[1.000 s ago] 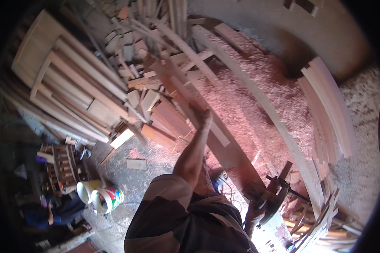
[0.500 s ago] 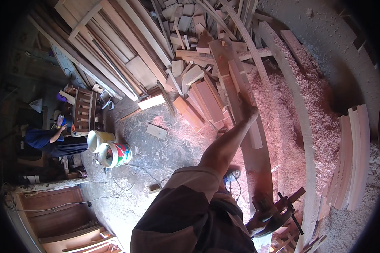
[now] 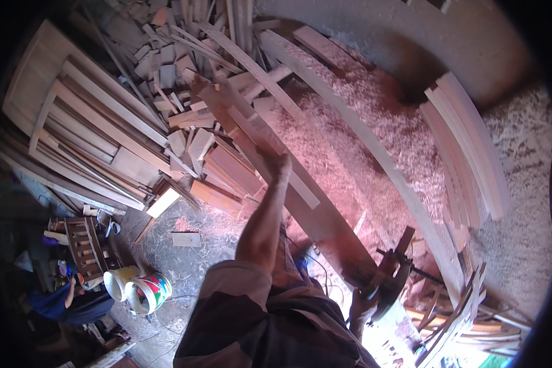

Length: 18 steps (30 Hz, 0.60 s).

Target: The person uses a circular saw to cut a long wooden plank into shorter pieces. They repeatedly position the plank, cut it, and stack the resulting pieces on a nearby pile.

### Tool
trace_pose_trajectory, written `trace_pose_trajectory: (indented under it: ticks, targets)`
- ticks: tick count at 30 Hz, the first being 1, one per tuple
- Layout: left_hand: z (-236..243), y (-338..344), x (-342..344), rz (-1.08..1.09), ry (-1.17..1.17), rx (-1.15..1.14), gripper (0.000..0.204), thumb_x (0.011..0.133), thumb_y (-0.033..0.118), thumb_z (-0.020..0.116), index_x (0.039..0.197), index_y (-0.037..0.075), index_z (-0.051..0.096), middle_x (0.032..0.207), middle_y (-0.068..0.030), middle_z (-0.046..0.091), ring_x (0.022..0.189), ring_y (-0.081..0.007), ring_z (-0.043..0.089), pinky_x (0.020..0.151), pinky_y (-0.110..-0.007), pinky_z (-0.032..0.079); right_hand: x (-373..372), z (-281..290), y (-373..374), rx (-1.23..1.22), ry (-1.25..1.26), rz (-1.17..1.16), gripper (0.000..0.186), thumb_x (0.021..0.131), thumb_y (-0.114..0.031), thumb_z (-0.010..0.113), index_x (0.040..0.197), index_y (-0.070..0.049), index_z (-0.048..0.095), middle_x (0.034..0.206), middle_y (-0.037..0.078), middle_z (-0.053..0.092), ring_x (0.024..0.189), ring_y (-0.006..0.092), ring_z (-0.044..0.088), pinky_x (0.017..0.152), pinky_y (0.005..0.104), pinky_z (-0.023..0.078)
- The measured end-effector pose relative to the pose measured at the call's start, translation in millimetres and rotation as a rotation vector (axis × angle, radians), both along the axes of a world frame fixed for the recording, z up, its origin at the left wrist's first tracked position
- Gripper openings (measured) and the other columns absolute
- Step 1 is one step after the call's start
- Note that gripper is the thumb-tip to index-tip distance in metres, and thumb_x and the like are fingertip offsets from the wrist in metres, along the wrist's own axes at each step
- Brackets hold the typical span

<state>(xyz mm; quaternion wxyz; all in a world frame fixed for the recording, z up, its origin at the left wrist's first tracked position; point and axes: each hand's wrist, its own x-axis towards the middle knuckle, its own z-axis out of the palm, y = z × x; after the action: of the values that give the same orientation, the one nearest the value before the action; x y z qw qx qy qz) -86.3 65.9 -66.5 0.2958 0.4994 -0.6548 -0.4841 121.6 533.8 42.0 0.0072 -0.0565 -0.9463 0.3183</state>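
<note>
My left hand (image 3: 280,163) reaches out along a long reddish-brown plank (image 3: 325,230). Its fingers close on a narrow, pale wooden strip (image 3: 303,192) lying lengthwise on that plank. Lower right, by the near end of the plank, my right hand (image 3: 362,305) is curled against a dark object (image 3: 387,288) whose kind is too shadowed to make out. A dark clamp-like fitting (image 3: 405,256) with a bar and a short wood block sticks out beside it. My sleeve and body hide part of the right arm.
Offcuts (image 3: 165,58) are heaped at the far end. Frames and boards (image 3: 98,135) lean at left, near two buckets (image 3: 150,293) and a seated person (image 3: 58,303). Curved boards (image 3: 362,138) lie across pink shavings (image 3: 380,116) at right; more curved pieces (image 3: 466,153) are stacked beyond.
The view has turned, so the plank now slants from upper left to lower right and surroundings have swung left. My left hand stays on the strip, my right by the dark object.
</note>
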Motion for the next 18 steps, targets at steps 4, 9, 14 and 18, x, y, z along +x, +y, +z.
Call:
trace_pose_trajectory:
  ticks: [4, 9, 14, 18]
  targets:
    - [9, -3, 2, 0.011, 0.068, 0.039, 0.101, 0.078, 0.001, 0.067, 0.155, -0.009, 0.003, 0.158, -0.0309, 0.024, 0.148, -0.0394, 0.031, 0.125, -0.041, 0.024, -8, 8, -9, -0.074, -0.067, -0.017, 0.064, 0.075, -0.015, 0.081, 0.133, 0.000, 0.057, 0.085, 0.018, 0.072, 0.077, 0.0299, 0.073, 0.071, 0.0439, 0.056]
    - [2, -7, 4, 0.002, 0.050, 0.019, 0.101, 0.078, 0.004, 0.069, 0.157, -0.004, 0.006, 0.158, -0.0293, 0.027, 0.146, -0.0399, 0.034, 0.124, -0.043, 0.028, -15, 23, -6, -0.132, -0.064, 0.007, 0.058, 0.076, -0.014, 0.077, 0.130, -0.001, 0.061, 0.085, 0.019, 0.074, 0.077, 0.0300, 0.074, 0.069, 0.0415, 0.057]
    - [5, -13, 12, -0.059, -0.079, -0.138, 0.100, 0.089, 0.027, 0.071, 0.159, -0.002, 0.005, 0.163, -0.0317, 0.014, 0.152, -0.0436, 0.019, 0.125, -0.046, 0.020, -34, 47, 23, -0.136, -0.155, -0.005, 0.044, 0.074, -0.009, 0.079, 0.115, 0.000, 0.068, 0.090, 0.018, 0.074, 0.080, 0.0277, 0.073, 0.073, 0.0405, 0.056]
    - [32, -16, 49, -0.296, -0.135, -0.438, 0.085, 0.093, 0.025, 0.067, 0.159, 0.002, 0.018, 0.165, -0.0287, 0.012, 0.153, -0.0442, 0.015, 0.125, -0.050, 0.019, -54, 80, 14, -0.400, -0.164, 0.086, 0.036, 0.075, -0.010, 0.079, 0.107, 0.001, 0.067, 0.082, 0.011, 0.069, 0.071, 0.0180, 0.065, 0.066, 0.0355, 0.053]
